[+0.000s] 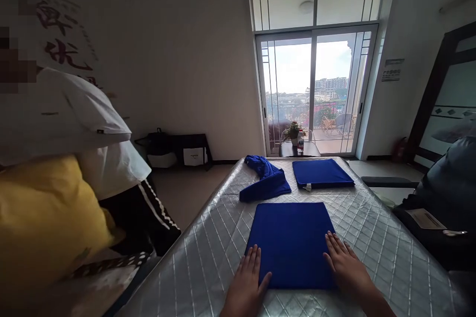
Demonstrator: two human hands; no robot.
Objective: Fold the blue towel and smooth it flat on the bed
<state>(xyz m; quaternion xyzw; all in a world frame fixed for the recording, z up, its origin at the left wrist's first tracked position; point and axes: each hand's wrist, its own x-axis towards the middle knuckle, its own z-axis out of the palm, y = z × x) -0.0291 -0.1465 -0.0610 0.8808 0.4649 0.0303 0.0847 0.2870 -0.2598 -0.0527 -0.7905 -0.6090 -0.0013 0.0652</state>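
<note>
A folded blue cloth (292,240) lies flat on the quilted silver mattress (208,252) right in front of me. My left hand (247,282) rests palm down on its near left corner, fingers spread. My right hand (345,265) presses flat on its near right edge. Farther back sit a second neatly folded blue cloth (322,173) and, to its left, a crumpled blue cloth (266,178). Neither hand grips anything.
A person in a white shirt and striped dark trousers (122,183) stands at the left holding a yellow pillow (44,223). Behind the mattress are a glass balcony door (316,89), a small table with a plant and bottle (297,141), and dark furniture on the right (439,208).
</note>
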